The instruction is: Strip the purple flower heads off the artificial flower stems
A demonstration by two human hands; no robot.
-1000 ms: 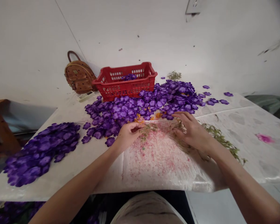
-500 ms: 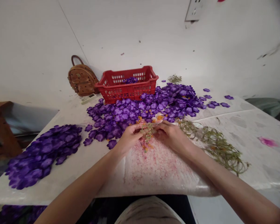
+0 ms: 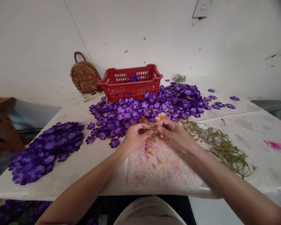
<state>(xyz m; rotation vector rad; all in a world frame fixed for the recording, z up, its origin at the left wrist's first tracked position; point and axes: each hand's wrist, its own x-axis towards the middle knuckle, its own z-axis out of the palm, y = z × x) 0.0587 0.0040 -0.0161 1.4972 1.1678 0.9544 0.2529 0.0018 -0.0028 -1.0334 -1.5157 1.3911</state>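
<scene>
Between my hands, over the red-stained middle of the table, is a small bunch of green artificial flower stems (image 3: 152, 132). My left hand (image 3: 136, 136) pinches the bunch from the left, thumb and fingers together. Fingertips of my right hand (image 3: 170, 132) close on the same bunch from the right. Small orange stamen pieces (image 3: 150, 152) lie on the tablecloth just below. Beyond my hands spreads a heap of purple fabric petals (image 3: 128, 111). To the right of my right forearm lies a tangle of green stems (image 3: 224, 150).
Another purple petal pile (image 3: 49, 150) covers the table's left side. A red plastic basket (image 3: 133, 89) with some petals stands at the back, beside a brown backpack (image 3: 85, 76) and a calculator (image 3: 91, 97). A pink petal (image 3: 275, 144) lies far right; a wall (image 3: 131, 28) rises behind.
My right fingers have come closer to my left hand and onto the bunch. More orange bits lie scattered on the cloth below. The whole view has shifted slightly.
</scene>
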